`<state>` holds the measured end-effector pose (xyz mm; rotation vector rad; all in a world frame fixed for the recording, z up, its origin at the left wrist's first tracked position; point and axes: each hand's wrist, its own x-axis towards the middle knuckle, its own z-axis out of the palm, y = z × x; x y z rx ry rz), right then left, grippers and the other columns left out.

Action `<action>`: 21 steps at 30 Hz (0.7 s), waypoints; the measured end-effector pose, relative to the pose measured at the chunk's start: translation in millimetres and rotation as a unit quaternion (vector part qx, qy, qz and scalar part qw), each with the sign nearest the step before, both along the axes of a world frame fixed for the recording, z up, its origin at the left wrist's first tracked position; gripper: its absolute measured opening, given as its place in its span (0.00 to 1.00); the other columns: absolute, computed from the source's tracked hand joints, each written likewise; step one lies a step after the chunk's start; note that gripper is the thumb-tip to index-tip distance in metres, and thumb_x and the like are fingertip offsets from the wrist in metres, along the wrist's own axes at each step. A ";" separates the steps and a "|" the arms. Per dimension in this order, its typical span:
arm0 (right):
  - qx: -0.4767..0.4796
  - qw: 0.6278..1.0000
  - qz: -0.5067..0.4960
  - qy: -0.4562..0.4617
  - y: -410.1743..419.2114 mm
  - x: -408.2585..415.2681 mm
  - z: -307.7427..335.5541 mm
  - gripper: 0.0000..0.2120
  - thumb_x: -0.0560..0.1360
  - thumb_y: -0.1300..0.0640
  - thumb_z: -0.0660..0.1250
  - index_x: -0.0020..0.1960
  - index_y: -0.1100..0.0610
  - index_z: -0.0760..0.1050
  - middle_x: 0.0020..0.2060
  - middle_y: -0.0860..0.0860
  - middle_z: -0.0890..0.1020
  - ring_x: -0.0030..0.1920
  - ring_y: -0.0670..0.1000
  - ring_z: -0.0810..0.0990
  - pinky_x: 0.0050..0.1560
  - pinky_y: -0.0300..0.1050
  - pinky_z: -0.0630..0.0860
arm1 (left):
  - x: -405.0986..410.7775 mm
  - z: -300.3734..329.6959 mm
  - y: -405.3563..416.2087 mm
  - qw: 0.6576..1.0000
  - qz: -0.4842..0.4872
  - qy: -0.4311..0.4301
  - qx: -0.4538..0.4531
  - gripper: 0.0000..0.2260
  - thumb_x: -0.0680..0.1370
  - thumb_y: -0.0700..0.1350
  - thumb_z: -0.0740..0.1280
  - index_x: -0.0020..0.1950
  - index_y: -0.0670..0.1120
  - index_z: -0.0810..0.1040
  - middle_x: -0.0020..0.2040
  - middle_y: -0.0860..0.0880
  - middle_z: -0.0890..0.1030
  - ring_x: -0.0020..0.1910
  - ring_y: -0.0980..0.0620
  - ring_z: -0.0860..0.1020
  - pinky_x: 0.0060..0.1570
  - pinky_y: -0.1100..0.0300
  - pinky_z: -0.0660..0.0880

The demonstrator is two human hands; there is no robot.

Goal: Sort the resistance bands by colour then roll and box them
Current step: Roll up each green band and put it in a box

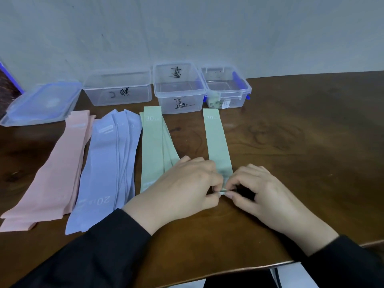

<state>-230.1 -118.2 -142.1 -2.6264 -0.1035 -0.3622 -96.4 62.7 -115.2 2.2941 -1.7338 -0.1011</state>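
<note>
Now left hand (182, 183) and right hand (257, 188) pinch one green band (218, 140) before three boxes (178, 88).

Dark wooden table (301, 142) set against a pale wall (187, 28)

The grained tabletop is evenly lit; its far edge is met by the plain, faintly marked wall.

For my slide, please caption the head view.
Both hands start rolling one green band beside sorted piles and boxes.

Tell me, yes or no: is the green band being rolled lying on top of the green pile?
No: the single green band, pinched at its near end by both hands, lies flat on the table, apart from the green pile.
</note>
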 end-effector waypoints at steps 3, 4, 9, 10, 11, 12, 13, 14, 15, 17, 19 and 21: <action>-0.003 1.000 0.001 -0.001 -0.3 1.2 -0.5 0.04 0.78 0.47 0.68 0.49 0.46 0.80 0.46 0.36 0.78 0.51 0.43 0.76 0.54 0.44 0.73 | 0.1 -1.3 0.3 1.000 0.013 0.024 -0.012 0.07 0.80 0.53 0.63 0.46 0.55 0.79 0.44 0.57 0.73 0.48 0.56 0.68 0.53 0.54 0.68; -0.006 1.000 0.001 -0.002 -0.4 1.7 -1.6 0.04 0.78 0.48 0.68 0.49 0.46 0.81 0.46 0.36 0.78 0.51 0.43 0.76 0.54 0.44 0.73 | -0.8 -2.2 0.3 0.999 0.018 0.033 -0.015 0.07 0.80 0.53 0.64 0.45 0.55 0.79 0.44 0.57 0.73 0.48 0.56 0.68 0.53 0.54 0.68; -0.017 1.000 0.007 -0.008 -0.6 3.6 -5.5 0.05 0.80 0.50 0.67 0.51 0.47 0.82 0.47 0.37 0.77 0.50 0.45 0.76 0.52 0.45 0.72 | -1.0 -6.8 1.2 0.998 0.032 0.055 -0.029 0.04 0.79 0.55 0.64 0.47 0.57 0.76 0.44 0.59 0.73 0.49 0.57 0.68 0.54 0.55 0.68; -0.019 1.000 0.008 -0.009 -0.3 3.3 -5.5 0.06 0.80 0.50 0.67 0.51 0.47 0.82 0.47 0.37 0.77 0.50 0.45 0.76 0.51 0.45 0.72 | -0.5 -6.8 1.6 0.997 0.033 0.058 -0.029 0.03 0.79 0.55 0.65 0.48 0.57 0.75 0.45 0.59 0.73 0.50 0.57 0.68 0.55 0.56 0.68; -0.020 1.000 0.009 -0.010 0.0 2.9 -5.2 0.06 0.80 0.50 0.67 0.52 0.47 0.83 0.47 0.37 0.77 0.50 0.45 0.76 0.51 0.44 0.72 | 0.2 -6.9 1.7 0.997 0.031 0.060 -0.030 0.03 0.79 0.54 0.65 0.48 0.57 0.75 0.45 0.58 0.73 0.50 0.57 0.68 0.55 0.56 0.68; -0.020 1.000 0.009 -0.011 0.2 2.8 -4.7 0.06 0.80 0.50 0.67 0.52 0.47 0.83 0.47 0.37 0.77 0.50 0.45 0.76 0.51 0.45 0.73 | 0.6 -7.1 1.8 0.997 0.027 0.061 -0.032 0.03 0.80 0.53 0.65 0.47 0.57 0.75 0.45 0.58 0.73 0.49 0.57 0.69 0.54 0.56 0.68; -0.019 1.000 0.009 -0.012 0.3 2.6 -4.1 0.06 0.80 0.50 0.67 0.52 0.47 0.82 0.47 0.37 0.77 0.50 0.45 0.76 0.51 0.45 0.73 | 0.7 -7.0 1.7 0.997 0.025 0.059 -0.034 0.03 0.80 0.53 0.65 0.46 0.56 0.76 0.44 0.58 0.73 0.49 0.57 0.69 0.54 0.56 0.68; -0.016 1.000 0.008 -0.013 0.4 2.6 -3.7 0.05 0.80 0.50 0.67 0.52 0.47 0.82 0.47 0.37 0.78 0.50 0.45 0.76 0.51 0.45 0.74 | 0.8 -7.2 1.6 0.997 0.025 0.056 -0.038 0.04 0.80 0.52 0.65 0.46 0.56 0.78 0.44 0.58 0.73 0.48 0.57 0.69 0.53 0.56 0.68; -0.014 1.000 0.007 -0.012 0.3 2.8 -3.4 0.04 0.80 0.51 0.68 0.52 0.47 0.81 0.47 0.38 0.78 0.50 0.45 0.77 0.51 0.46 0.74 | 1.3 -8.2 1.4 0.998 0.027 0.051 -0.041 0.05 0.80 0.52 0.65 0.46 0.56 0.79 0.44 0.58 0.73 0.47 0.57 0.69 0.53 0.56 0.68; -0.011 1.000 0.006 -0.013 -0.5 2.8 -3.7 0.04 0.79 0.51 0.68 0.51 0.47 0.82 0.47 0.38 0.78 0.50 0.46 0.77 0.51 0.46 0.74 | 1.8 -10.8 1.1 0.998 0.029 0.038 -0.043 0.06 0.80 0.52 0.65 0.47 0.55 0.81 0.44 0.59 0.73 0.47 0.57 0.69 0.53 0.56 0.68; -0.007 1.000 0.004 -0.014 -1.4 1.8 -4.4 0.05 0.79 0.50 0.69 0.51 0.48 0.83 0.48 0.39 0.78 0.50 0.47 0.77 0.52 0.47 0.75 | 1.6 -12.2 1.1 0.998 0.027 0.027 -0.048 0.07 0.80 0.52 0.65 0.47 0.55 0.82 0.44 0.59 0.74 0.47 0.57 0.70 0.53 0.56 0.68; -0.003 1.000 0.001 -0.012 -2.5 0.7 -3.9 0.07 0.78 0.48 0.69 0.52 0.48 0.84 0.49 0.38 0.77 0.51 0.46 0.77 0.52 0.48 0.75 | 1.8 -11.8 1.4 0.998 0.025 0.018 -0.051 0.06 0.80 0.53 0.66 0.49 0.55 0.83 0.45 0.59 0.74 0.47 0.57 0.70 0.53 0.57 0.68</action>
